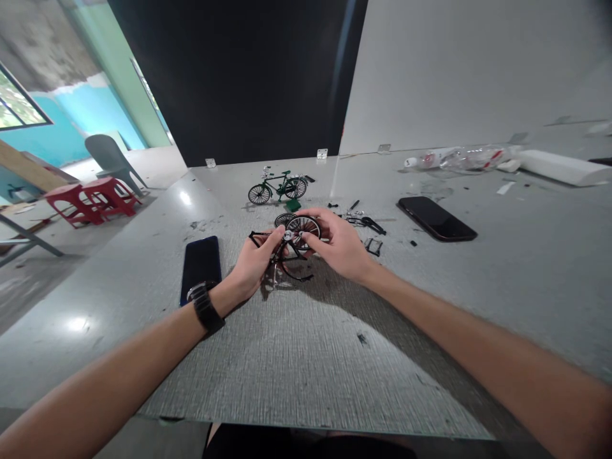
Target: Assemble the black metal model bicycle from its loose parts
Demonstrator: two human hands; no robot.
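Between my hands, just above the table, is a black model bicycle frame with a curved fender at its lower end. My left hand, with a dark watch on its wrist, pinches the frame near a small silver disc. My right hand grips a small spoked wheel against the frame, thumb near the hub. A second spoked wheel shows just behind, partly hidden by the first. Beyond the hands stands a green model bicycle, and a small green piece lies in front of it.
Small black and silver parts lie right of my hands, with a pedal-like piece nearer. A phone lies at left, another phone at right. A clear plastic bottle rests at the back right. Red stools stand beyond the table.
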